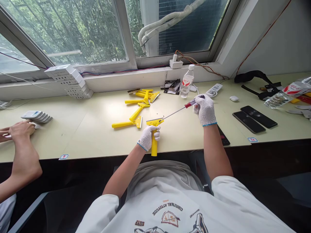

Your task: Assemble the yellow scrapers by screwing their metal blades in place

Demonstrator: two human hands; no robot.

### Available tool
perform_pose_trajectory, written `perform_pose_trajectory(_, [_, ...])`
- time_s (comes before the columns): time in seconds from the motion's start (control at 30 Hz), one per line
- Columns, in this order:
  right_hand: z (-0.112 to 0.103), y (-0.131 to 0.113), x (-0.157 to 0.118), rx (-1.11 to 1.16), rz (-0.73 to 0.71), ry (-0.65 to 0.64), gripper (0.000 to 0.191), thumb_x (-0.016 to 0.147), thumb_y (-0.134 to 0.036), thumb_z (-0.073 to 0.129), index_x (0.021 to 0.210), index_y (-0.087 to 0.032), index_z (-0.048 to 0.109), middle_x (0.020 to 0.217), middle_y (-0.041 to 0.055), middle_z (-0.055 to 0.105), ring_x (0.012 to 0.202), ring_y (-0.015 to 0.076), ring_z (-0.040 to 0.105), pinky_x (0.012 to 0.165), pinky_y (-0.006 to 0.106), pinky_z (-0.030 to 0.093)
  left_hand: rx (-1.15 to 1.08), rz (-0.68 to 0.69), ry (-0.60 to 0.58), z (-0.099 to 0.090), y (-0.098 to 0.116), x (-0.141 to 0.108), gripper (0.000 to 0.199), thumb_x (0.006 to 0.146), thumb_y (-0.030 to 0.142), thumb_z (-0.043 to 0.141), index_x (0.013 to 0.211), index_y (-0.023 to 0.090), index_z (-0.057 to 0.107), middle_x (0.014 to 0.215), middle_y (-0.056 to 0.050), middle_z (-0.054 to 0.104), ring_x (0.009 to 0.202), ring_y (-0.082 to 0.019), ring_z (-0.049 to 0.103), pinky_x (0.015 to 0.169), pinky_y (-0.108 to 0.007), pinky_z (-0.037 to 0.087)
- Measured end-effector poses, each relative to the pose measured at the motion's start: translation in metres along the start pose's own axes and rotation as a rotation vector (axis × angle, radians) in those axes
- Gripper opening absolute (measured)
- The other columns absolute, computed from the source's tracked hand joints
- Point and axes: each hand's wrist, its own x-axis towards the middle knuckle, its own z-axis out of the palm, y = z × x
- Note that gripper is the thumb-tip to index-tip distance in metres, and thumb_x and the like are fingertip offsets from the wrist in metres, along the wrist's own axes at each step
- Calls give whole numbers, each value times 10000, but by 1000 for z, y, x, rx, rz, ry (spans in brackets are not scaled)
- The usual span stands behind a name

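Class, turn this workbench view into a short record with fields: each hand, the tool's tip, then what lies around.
Left hand: gloved, gripping a yellow scraper by its handle
Right hand: gloved, holding a screwdriver
Screwdriver tip: at the scraper's head; too small to tell whether it sits in a screw
Beyond the left hand: loose yellow scrapers, some overlapping
Behind: upright water bottle
Right side: two dark phones, side by side
Far left: another person's hand at a stack of pale devices
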Motion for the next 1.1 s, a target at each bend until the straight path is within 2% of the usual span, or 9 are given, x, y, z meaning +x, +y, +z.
perform_pose_trajectory(0.07, [2, -3, -2, 61, 61, 62, 107, 812, -333, 668, 858, -247, 625, 742, -19, 537, 579, 124, 456, 415, 220, 331, 8, -9, -3, -1, 0, 1, 273, 740, 171, 760, 957, 167, 593, 850, -2, 561, 529, -51, 386, 417, -190, 344])
perform_pose_trajectory(0.13, [4, -6, -4, 115, 93, 67, 116, 788, -312, 673, 883, -248, 651, 713, -34, 526, 541, 113, 442, 416, 214, 335, 19, -19, -10, -2, 0, 1, 256, 751, 175, 756, 950, 160, 597, 810, 11, 529, 525, -53, 380, 418, -186, 344])
perform_pose_trajectory(0.43, [2, -9, -7, 157, -17, 50, 121, 766, -282, 664, 885, -257, 667, 646, -52, 495, 475, 100, 400, 414, 216, 306, 25, -70, -50, -6, 1, 4, 162, 782, 196, 716, 895, 159, 605, 717, 51, 413, 509, -57, 331, 417, -175, 338])
perform_pose_trajectory(0.73, [2, -10, -10, 168, -86, 9, 150, 724, -251, 635, 873, -264, 644, 585, -86, 437, 429, 90, 307, 418, 230, 241, -57, -102, -8, -4, 4, 3, 198, 773, 128, 705, 930, 171, 593, 773, 41, 466, 496, -50, 364, 402, -178, 349])
perform_pose_trajectory(1.1, [1, -8, -11, 179, -123, 5, 163, 708, -234, 632, 867, -263, 650, 603, -87, 421, 435, 92, 303, 425, 252, 225, -102, -110, 3, -5, 4, 4, 206, 790, 105, 684, 954, 178, 582, 783, 31, 508, 486, -51, 377, 400, -180, 356])
